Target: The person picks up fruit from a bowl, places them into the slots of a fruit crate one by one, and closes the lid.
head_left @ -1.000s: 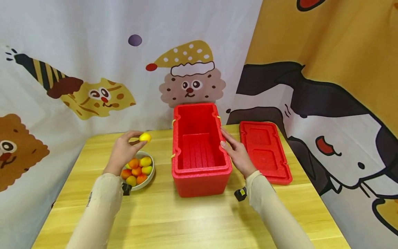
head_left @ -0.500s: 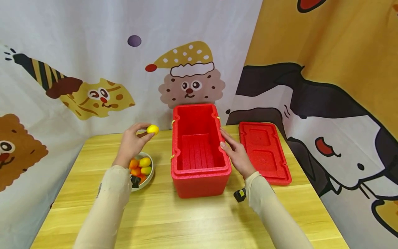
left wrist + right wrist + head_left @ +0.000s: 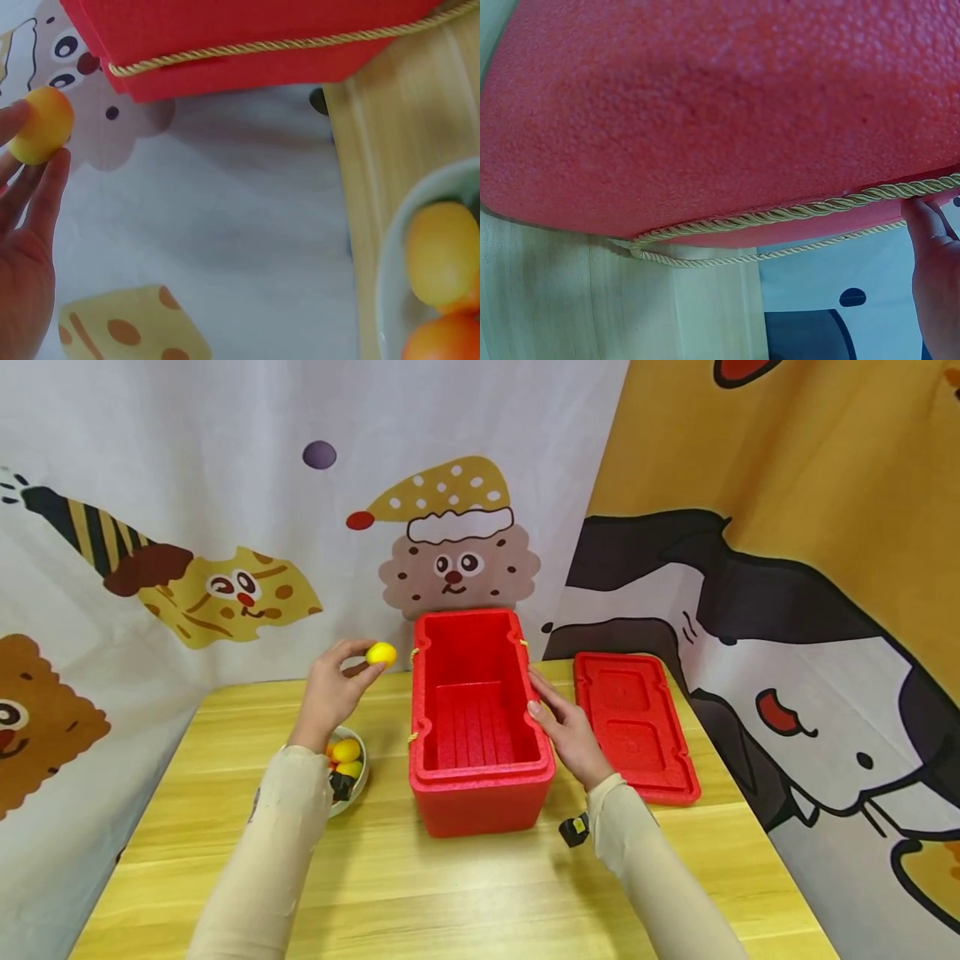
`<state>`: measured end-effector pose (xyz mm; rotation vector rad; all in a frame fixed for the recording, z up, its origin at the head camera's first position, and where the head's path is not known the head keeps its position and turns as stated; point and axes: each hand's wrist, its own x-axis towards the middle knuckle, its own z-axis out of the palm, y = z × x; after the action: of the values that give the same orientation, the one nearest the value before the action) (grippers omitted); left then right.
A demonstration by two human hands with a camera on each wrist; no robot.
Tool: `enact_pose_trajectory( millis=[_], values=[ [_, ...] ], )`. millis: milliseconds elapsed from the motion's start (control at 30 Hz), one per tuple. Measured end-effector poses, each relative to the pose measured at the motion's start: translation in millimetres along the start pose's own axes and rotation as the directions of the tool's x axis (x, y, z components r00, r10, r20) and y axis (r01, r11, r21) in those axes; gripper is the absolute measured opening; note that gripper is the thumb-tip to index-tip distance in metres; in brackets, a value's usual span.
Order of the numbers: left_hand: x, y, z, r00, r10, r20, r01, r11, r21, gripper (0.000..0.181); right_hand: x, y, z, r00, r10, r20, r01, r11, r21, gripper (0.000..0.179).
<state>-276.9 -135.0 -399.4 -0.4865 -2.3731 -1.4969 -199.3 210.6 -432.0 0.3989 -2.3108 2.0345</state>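
In the head view my left hand [image 3: 327,697] pinches a small yellow fruit [image 3: 382,654] between thumb and fingertips. It is held in the air, left of a red foam box [image 3: 480,810]. The left wrist view shows the fruit [image 3: 43,125] with an orange blush. The box stands on the table with its top uncovered and its visible floor bare. My right hand [image 3: 568,735] rests against the box's right rim, fingers fairly straight. In the right wrist view its fingertips touch the wall beside a gold rope [image 3: 810,210]. Below my left wrist, a pale bowl [image 3: 364,777] holds several yellow and orange fruits.
A red lid [image 3: 637,731] lies flat on the wooden table [image 3: 465,902], right of the box. Behind the table hangs a curtain [image 3: 247,460] printed with cartoon figures. The left forearm partly covers the bowl.
My left hand has carried the yellow fruit up and to the right, away from the bowl and closer to the box. The right hand stays at the box rim.
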Motion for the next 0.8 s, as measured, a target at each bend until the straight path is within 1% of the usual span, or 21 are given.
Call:
enact_pose_trajectory(
  millis=[133, 300, 433, 567, 700, 800],
  values=[
    [7.4, 7.2, 6.4, 1.000, 0.002, 0.012, -0.002, 1.000, -0.005, 0.033, 3.9, 19.4, -2.7, 1.000, -0.017, -0.014, 0.017, 1.000, 0.003, 0.050],
    [16.9, 14.1, 14.8, 0.999, 0.023, 0.033, -0.023, 1.000, -0.009, 0.033, 3.9, 23.7, -2.3, 1.000, -0.026, -0.013, 0.026, 1.000, 0.008, 0.050],
    [25.3, 19.8, 22.7, 0.997, 0.043, 0.061, -0.042, 0.999, -0.012, 0.034, 3.6, 23.4, -3.1, 0.999, -0.029, -0.019, 0.029, 0.999, 0.020, 0.051],
    [30.5, 20.9, 28.2, 0.995, 0.059, 0.085, -0.060, 0.998, 0.004, 0.034, 4.0, 23.2, -1.9, 1.000, -0.024, -0.016, 0.025, 0.999, 0.039, 0.050],
    [33.0, 21.1, 32.0, 0.993, 0.053, 0.102, -0.056, 0.998, 0.020, 0.035, 3.9, 21.1, -0.2, 1.000, -0.019, -0.008, 0.019, 0.999, 0.033, 0.050],
    [37.1, 20.6, 37.5, 0.991, 0.035, 0.126, -0.038, 0.999, 0.018, 0.036, 1.5, 11.9, -0.3, 1.000, -0.024, -0.009, 0.024, 0.999, 0.022, 0.050]
  ],
)
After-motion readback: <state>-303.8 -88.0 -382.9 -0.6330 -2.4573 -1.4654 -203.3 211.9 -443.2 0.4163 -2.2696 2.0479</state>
